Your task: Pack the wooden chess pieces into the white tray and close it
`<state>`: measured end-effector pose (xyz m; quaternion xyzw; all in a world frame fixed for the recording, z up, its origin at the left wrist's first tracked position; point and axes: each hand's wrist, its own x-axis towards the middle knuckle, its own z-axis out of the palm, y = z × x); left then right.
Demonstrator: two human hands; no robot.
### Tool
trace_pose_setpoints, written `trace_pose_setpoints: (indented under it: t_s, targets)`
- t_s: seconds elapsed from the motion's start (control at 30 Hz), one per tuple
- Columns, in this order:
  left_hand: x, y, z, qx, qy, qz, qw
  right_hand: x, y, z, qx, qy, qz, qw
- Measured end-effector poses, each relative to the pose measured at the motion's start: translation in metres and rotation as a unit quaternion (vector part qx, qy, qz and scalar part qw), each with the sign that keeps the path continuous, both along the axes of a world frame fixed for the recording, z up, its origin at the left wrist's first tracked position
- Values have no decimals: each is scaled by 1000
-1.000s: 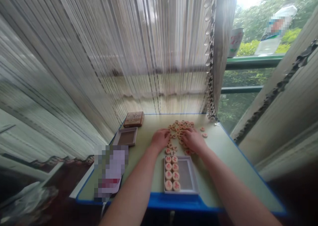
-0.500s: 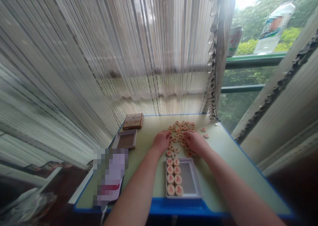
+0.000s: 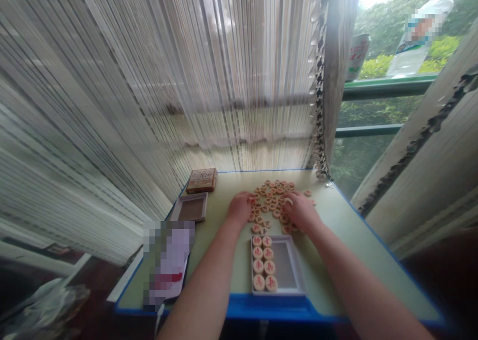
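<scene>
Head view: the left hand (image 3: 239, 209) is partly curled at the left side of the loose discs (image 3: 276, 213), its grip unclear; the right hand (image 3: 302, 211), half closed among them, seems to pinch a pale disc, too blurred to confirm. Some discs overlap or touch, so a sweeping finger could scatter neighbours or flip them face down. Nearer the body, a shallow tray (image 3: 298, 268) holds eight red-marked discs (image 3: 269, 267) in two columns; lying close to the table's blue near edge (image 3: 209, 310) and between the forearms, it might be nudged over by a sleeveless arm. Farther left are another tray (image 3: 206, 208) and a printed box (image 3: 201, 178), both apart from the hands.
</scene>
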<state>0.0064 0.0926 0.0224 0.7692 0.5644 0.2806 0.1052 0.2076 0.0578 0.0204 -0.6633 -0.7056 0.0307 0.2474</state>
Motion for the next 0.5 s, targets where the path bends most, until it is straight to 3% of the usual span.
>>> trace_pose_setpoints:
  t_s: [0.1,0.3,0.43,0.5]
  targets:
    - [-3,0,0,-17,9,26,999,2,-2,1,-11,-3,-17,1000]
    - [-3,2,-4,15,-7,5,1000,-2,-1,-3,-13,-16,11,1000]
    - [-4,8,-5,57,-88,19,994,-11,18,3,3,-41,9,999]
    - [-5,12,-3,52,-133,32,989,-14,35,10,-43,-34,15,998]
